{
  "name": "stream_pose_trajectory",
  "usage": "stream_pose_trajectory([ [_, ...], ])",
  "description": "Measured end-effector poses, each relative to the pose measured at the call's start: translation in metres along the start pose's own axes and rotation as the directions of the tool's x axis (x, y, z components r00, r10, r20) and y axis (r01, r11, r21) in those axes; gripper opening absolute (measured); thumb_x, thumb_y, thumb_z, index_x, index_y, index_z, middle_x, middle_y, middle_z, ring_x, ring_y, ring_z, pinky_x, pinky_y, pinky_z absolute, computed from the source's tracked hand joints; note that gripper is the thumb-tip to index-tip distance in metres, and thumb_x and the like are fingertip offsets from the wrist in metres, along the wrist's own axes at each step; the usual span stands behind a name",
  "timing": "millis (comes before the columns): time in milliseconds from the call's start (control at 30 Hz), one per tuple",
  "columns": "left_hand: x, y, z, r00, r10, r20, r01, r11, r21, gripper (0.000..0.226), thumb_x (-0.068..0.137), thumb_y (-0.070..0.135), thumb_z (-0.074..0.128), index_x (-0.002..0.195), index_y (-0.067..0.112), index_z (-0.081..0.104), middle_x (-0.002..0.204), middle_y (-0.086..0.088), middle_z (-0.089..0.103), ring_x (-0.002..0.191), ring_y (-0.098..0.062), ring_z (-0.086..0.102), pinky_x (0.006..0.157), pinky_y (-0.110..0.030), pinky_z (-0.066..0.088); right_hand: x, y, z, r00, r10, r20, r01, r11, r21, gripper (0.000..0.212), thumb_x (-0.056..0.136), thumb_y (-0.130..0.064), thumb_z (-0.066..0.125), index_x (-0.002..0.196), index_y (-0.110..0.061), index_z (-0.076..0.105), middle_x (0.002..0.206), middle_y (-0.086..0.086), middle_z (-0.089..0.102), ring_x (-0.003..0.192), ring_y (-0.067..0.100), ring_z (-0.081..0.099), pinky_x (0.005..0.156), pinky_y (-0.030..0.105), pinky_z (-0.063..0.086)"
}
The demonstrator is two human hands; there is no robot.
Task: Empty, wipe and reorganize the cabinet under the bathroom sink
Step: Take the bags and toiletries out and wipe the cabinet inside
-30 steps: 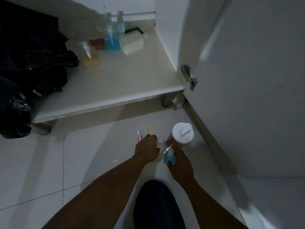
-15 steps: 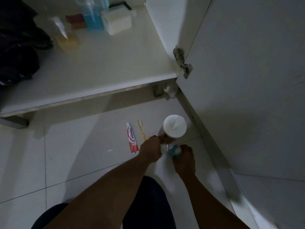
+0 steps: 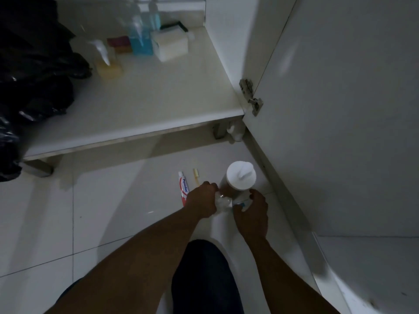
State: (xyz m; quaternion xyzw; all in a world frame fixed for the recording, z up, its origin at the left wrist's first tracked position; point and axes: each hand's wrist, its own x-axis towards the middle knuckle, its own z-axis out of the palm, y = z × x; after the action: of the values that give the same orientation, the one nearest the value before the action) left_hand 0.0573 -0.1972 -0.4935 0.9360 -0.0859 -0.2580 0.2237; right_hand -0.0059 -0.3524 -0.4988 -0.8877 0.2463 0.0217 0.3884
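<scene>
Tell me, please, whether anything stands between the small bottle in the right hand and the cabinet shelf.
Yes: the white-lidded canister stands on the floor just beyond the right hand and its small bottle, toward the cabinet shelf.

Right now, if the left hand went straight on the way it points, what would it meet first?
Probably the white-lidded canister just beyond the left hand; depth is hard to judge.
</scene>
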Motion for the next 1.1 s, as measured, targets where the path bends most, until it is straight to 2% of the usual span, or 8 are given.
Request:
stream_pose_trajectory([
  [167,-0.018,-0.005,-0.044,0.996,-0.01,-0.093,0.012,1.0,0.024,0.058,0.078,0.019,0.072,0.132,0.017,0.052,0.127,-0.006,0.053,0.114,-0.027,0.058,0.091,-0.039,0.051,-0.005,-0.042,-0.023,0.978,-0.1,-0.182,0.114,0.991,0.069,0.044,0.079,-0.015,0.067,0.121,-0.016,0.053,0.12,0.005,0.058,0.114,0.026,0.055,0.093,0.047,0.05],
  [300,-0.033,-0.006,-0.091,0.98,-0.034,-0.195,0.039,0.999,0.021,0.063,0.08,0.032,0.073,0.137,0.021,0.049,0.132,-0.006,0.051,0.118,-0.027,0.056,0.094,-0.037,0.049,0.002,-0.086,-0.041,0.942,-0.261,-0.211,0.268,0.963,0.004,0.034,0.083,-0.022,0.063,0.116,-0.018,0.055,0.116,0.004,0.058,0.109,0.025,0.055,0.092,0.048,0.049],
  [433,-0.046,-0.01,-0.144,0.948,-0.038,-0.315,0.043,0.999,0.008,0.058,0.081,0.035,0.073,0.134,0.02,0.052,0.135,-0.006,0.053,0.12,-0.026,0.056,0.095,-0.037,0.05,0.016,-0.139,-0.052,0.914,-0.393,-0.096,0.381,0.916,-0.125,0.032,0.086,-0.027,0.063,0.116,-0.014,0.059,0.115,0.007,0.059,0.11,0.025,0.054,0.091,0.035,0.04],
  [600,-0.055,-0.02,-0.215,0.899,-0.043,-0.436,0.065,0.997,0.036,0.059,0.081,0.036,0.072,0.135,0.022,0.051,0.135,-0.005,0.052,0.121,-0.026,0.053,0.092,-0.034,0.045,0.04,-0.213,-0.049,0.902,-0.431,0.021,0.425,0.88,-0.211,0.034,0.087,-0.034,0.057,0.119,-0.022,0.056,0.121,0.005,0.056,0.117,0.028,0.052,0.097,0.048,0.036],
  [767,-0.045,-0.047,-0.263,0.853,-0.103,-0.512,0.13,0.991,0.018,0.06,0.082,0.042,0.071,0.136,0.026,0.05,0.139,-0.002,0.051,0.123,-0.023,0.052,0.094,-0.034,0.045,0.067,-0.281,-0.031,0.855,-0.513,0.079,0.518,0.836,-0.181,0.038,0.086,-0.039,0.056,0.122,-0.027,0.055,0.123,0.001,0.056,0.117,0.025,0.053,0.096,0.046,0.038],
  [900,-0.025,-0.078,-0.285,0.845,-0.155,-0.512,0.178,0.984,-0.004,0.062,0.083,0.044,0.07,0.138,0.026,0.047,0.141,-0.002,0.049,0.125,-0.022,0.05,0.094,-0.034,0.043,0.09,-0.32,0.0,0.85,-0.504,0.155,0.526,0.828,-0.193,0.041,0.088,-0.039,0.058,0.126,-0.025,0.053,0.127,0.002,0.055,0.118,0.024,0.053,0.097,0.044,0.037],
  [1000,-0.002,-0.098,-0.283,0.854,-0.185,-0.485,0.199,0.98,-0.023,0.062,0.084,0.044,0.068,0.138,0.026,0.046,0.14,-0.002,0.049,0.124,-0.022,0.051,0.096,-0.033,0.044,0.111,-0.326,0.03,0.85,-0.475,0.229,0.508,0.853,-0.117,0.046,0.087,-0.039,0.06,0.128,-0.021,0.051,0.128,0.007,0.054,0.117,0.026,0.055,0.099,0.042,0.044],
  [1100,0.03,-0.115,-0.271,0.871,-0.212,-0.444,0.206,0.977,-0.061,0.061,0.085,0.044,0.067,0.139,0.025,0.045,0.142,-0.002,0.049,0.124,-0.023,0.051,0.099,-0.034,0.046,0.132,-0.318,0.067,0.854,-0.426,0.299,0.464,0.883,-0.067,0.046,0.089,-0.036,0.061,0.129,-0.017,0.048,0.132,0.01,0.053,0.12,0.025,0.053,0.101,0.033,0.044],
])
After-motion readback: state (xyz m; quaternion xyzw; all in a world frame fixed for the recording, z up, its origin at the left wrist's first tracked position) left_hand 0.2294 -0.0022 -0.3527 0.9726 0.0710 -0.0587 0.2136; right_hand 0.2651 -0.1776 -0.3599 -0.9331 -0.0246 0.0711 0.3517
